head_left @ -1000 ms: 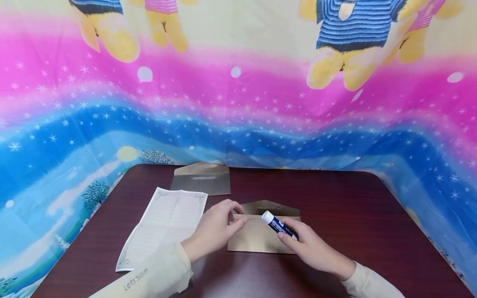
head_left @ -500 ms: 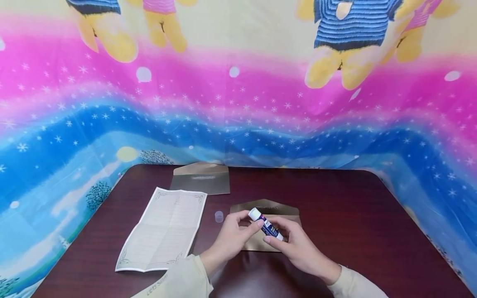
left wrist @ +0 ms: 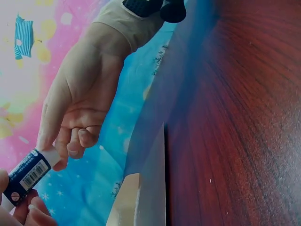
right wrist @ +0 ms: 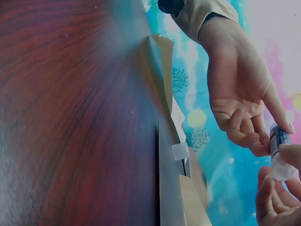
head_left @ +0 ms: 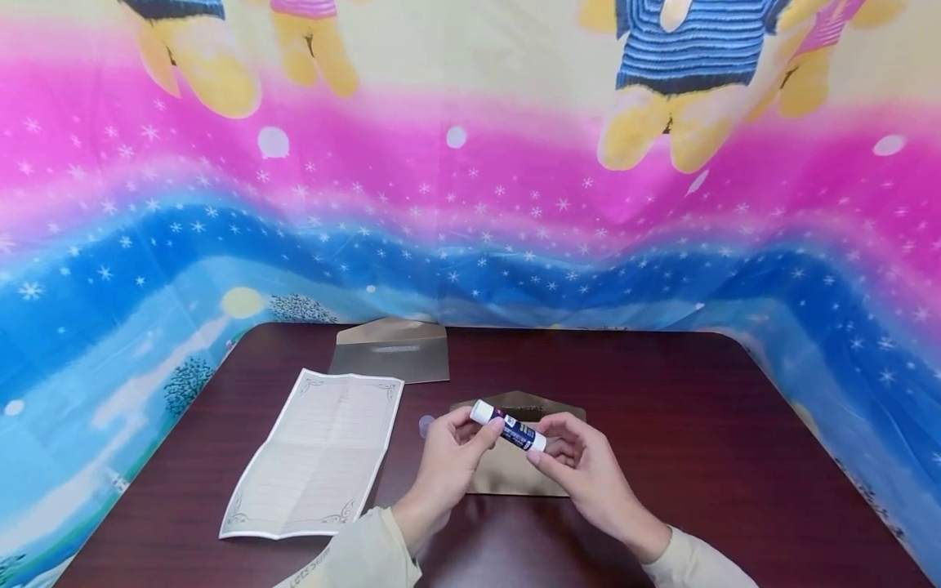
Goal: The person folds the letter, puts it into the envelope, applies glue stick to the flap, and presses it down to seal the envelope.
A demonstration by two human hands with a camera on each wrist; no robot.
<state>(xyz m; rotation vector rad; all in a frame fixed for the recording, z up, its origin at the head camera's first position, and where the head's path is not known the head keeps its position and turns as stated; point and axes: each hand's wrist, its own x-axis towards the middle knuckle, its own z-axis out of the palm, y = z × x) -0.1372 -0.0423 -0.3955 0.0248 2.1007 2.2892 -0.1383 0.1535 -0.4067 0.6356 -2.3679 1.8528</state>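
Both hands hold a dark blue and white glue stick point(head_left: 509, 425) tilted above a gold envelope point(head_left: 515, 478). My left hand point(head_left: 447, 457) pinches its white upper-left end between thumb and fingers; the left wrist view shows this hand point(left wrist: 80, 99) at the white end. My right hand point(head_left: 591, 478) pinches the lower-right end with thumb and fingertips, its other fingers loosely curled. In the right wrist view, that hand point(right wrist: 240, 89) is at the blue part of the glue stick point(right wrist: 279, 139). The envelope's flap lies open away from me, partly hidden by the hands.
A small translucent cap point(head_left: 425, 425) stands on the dark wooden table point(head_left: 662, 392), just left of my left hand. A creased, bordered sheet of paper point(head_left: 316, 457) lies to the left. Behind it is a second envelope point(head_left: 390, 359). A printed cloth point(head_left: 470, 204) hangs behind the table.
My left hand has moved from the envelope's left side onto the glue stick, which only my right hand held before. The stick has shifted left and tilted flatter. The cap has come into view.
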